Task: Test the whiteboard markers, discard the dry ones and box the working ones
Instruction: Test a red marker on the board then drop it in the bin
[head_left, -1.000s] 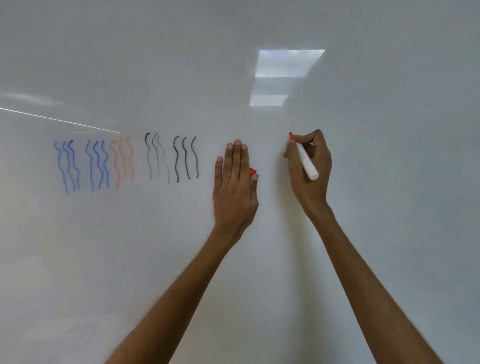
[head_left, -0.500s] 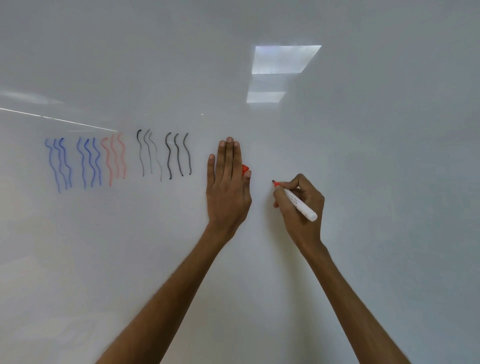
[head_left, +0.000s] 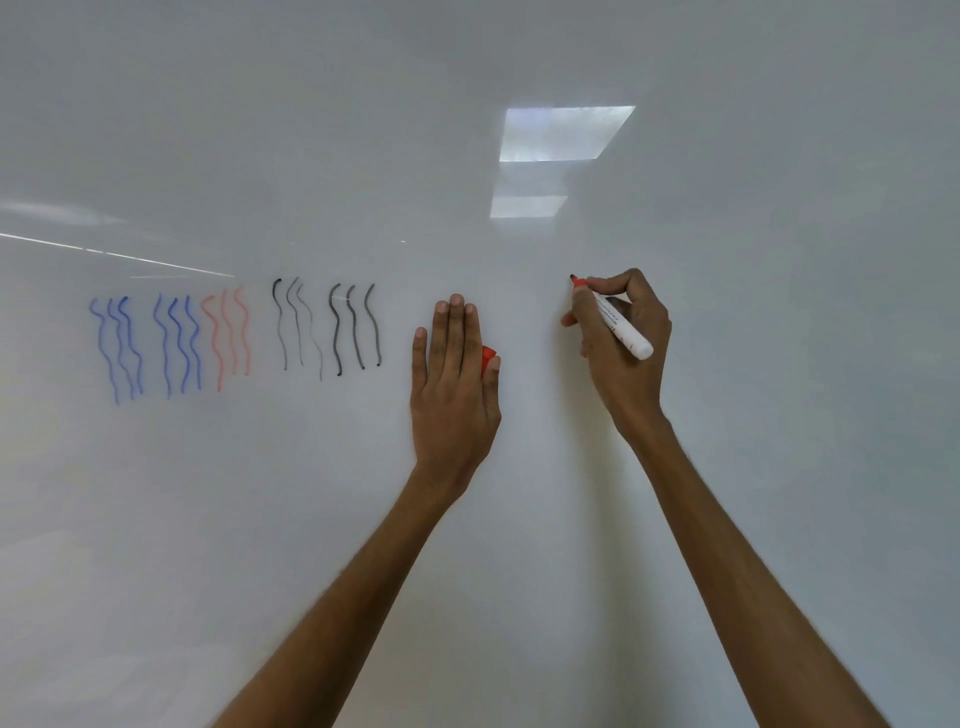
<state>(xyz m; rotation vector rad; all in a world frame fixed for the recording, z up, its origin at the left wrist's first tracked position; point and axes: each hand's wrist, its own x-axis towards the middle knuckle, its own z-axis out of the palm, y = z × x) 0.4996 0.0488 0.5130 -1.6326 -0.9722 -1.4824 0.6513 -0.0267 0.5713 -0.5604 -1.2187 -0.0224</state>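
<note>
White gloss fills almost everything ahead of you: the whiteboard (head_left: 727, 467) spans the whole view, with two pale rectangular ceiling-light reflections (head_left: 563, 134) near its upper middle and a thin streak of glare on the left.

Along the left side of the board you can see rows of wavy test strokes: two groups of blue lines (head_left: 117, 348), then faint red lines (head_left: 228, 335), then two groups of black lines (head_left: 353, 325), the first black group thinner and greyer than the second.

Your left hand (head_left: 454, 395) lies flat against the board just right of the black strokes, fingers straight and close together, pointing up. A red cap (head_left: 487, 358) peeks out between the thumb side of that hand and the board, pinned under the hand.

Your right hand (head_left: 621, 353) is further right, well apart from the left, its fingers curled closed around a white-barrelled marker (head_left: 621, 330). The marker slants up and to the left, its red collar and dark tip (head_left: 573, 277) at or touching the board; the board around the tip looks unmarked.
</note>
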